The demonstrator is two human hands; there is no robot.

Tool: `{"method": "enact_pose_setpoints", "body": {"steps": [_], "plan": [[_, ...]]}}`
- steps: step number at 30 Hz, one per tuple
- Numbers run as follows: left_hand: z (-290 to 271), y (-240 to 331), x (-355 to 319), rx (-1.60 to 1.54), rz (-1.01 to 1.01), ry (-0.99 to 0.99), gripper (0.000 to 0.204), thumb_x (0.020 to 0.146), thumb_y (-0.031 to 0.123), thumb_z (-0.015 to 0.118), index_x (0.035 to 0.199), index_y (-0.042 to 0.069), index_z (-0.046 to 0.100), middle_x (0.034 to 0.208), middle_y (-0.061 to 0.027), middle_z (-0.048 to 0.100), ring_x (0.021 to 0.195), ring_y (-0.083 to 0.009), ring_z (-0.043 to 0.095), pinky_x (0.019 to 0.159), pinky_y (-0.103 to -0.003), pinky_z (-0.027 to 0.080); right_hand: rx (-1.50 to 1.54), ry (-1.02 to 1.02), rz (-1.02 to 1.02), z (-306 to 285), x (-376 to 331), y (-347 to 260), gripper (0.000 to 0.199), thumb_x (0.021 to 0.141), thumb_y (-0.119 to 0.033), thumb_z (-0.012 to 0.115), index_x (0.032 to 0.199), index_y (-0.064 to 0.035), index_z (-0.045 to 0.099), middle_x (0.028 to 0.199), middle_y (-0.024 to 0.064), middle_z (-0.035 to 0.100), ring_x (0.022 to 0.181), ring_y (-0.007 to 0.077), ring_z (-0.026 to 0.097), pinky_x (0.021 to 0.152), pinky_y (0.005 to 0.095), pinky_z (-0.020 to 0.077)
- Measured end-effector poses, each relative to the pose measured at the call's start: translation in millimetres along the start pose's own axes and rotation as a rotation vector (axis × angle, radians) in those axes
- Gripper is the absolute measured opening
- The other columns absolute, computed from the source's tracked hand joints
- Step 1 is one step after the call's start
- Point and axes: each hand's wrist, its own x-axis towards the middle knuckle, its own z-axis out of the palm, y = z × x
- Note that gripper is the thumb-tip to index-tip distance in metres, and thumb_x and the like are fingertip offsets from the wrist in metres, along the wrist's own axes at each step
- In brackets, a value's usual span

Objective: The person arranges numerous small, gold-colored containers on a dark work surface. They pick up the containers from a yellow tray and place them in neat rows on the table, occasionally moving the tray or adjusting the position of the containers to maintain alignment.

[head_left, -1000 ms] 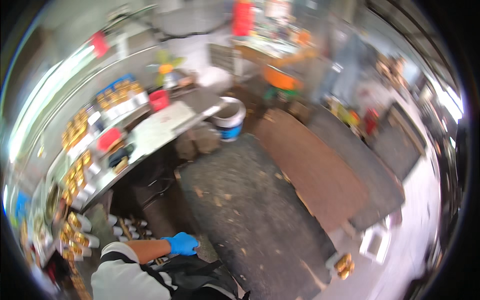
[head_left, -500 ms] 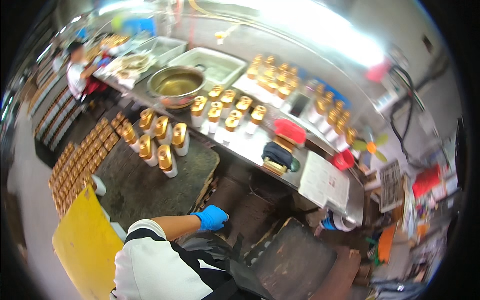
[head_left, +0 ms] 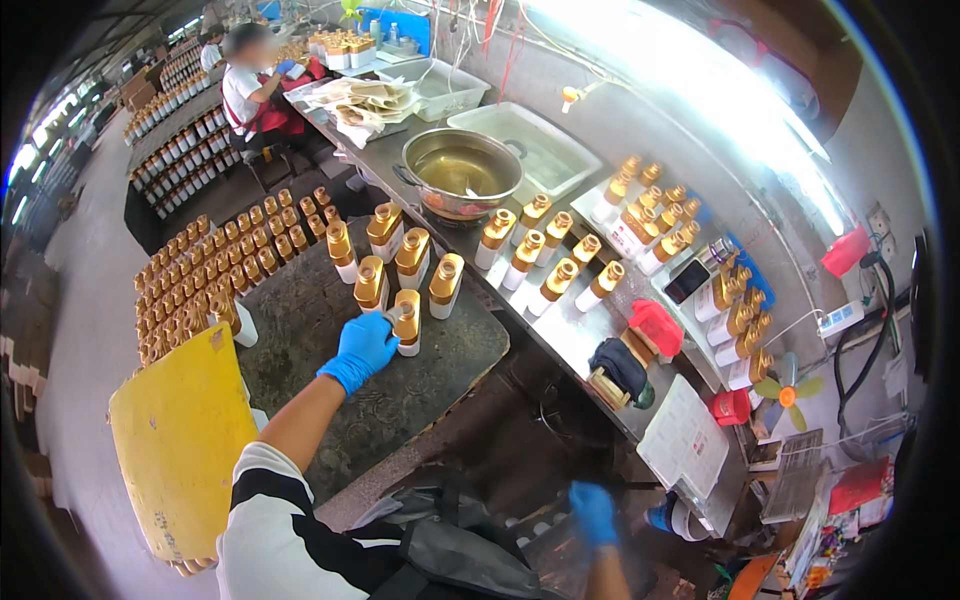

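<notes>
My left hand (head_left: 362, 350), in a blue glove, reaches over a dark worn board (head_left: 300, 370). Its closed fingers meet the neck of a gold-and-white bottle (head_left: 408, 325), the nearest of several standing upright there. A small pale bit shows at the fingertips; I cannot tell what it is. More gold-topped bottles (head_left: 371, 285) stand close behind and beside that one. My right hand (head_left: 594, 512), also blue-gloved, is low on the right above a dark surface. Motion smears its fingers, so their pose and anything in them cannot be made out.
Beyond the board, a metal bench (head_left: 590, 345) carries a two-handled metal pan (head_left: 463, 170), a white tub (head_left: 540, 140), more bottles (head_left: 557, 285) and a white panel (head_left: 684, 436). Rows of bottles (head_left: 215, 270) fill the left. A yellow sheet (head_left: 185, 450) stands near my left arm. A person (head_left: 255, 90) sits farther back.
My left hand has moved forward and left, from beyond the board's edge to the nearest bottle. My right hand has come into view at the lower right. The view has shifted.
</notes>
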Motion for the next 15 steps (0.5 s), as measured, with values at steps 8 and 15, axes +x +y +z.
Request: {"method": "enact_pose_setpoints", "body": {"steps": [8, 15], "plan": [[37.9, -29.7, 57.2, 0.015, 0.055, -0.199, 0.042, 0.074, 0.043, 0.068, 0.097, 0.007, 0.065, 0.085, -0.0150, 0.062, 0.079, -0.0321, 0.062, 0.066, -0.042, 0.049, -0.243, 0.014, -0.662, 61.5, 234.9, -230.5, 0.037, 0.078, -0.026, 0.068, 0.113, -0.0152, 0.062, 0.074, 0.0085, 0.058, 0.071, 0.0286, 0.059, 0.062, 0.0402, 0.0470], [54.6, -30.7, 68.0, -0.147, 0.089, -0.157, 0.043, 0.073, 0.035, 0.071, 0.106, 0.007, 0.065, 0.089, -0.0149, 0.065, 0.081, -0.0315, 0.064, 0.069, -0.040, 0.051, -0.333, -0.014, -0.480, 124.7, 347.3, -323.6, 0.064, 0.073, -0.038, 0.070, 0.125, -0.0078, 0.046, 0.085, 0.0141, 0.062, 0.076, 0.0315, 0.062, 0.064, 0.0421, 0.0496]]}}
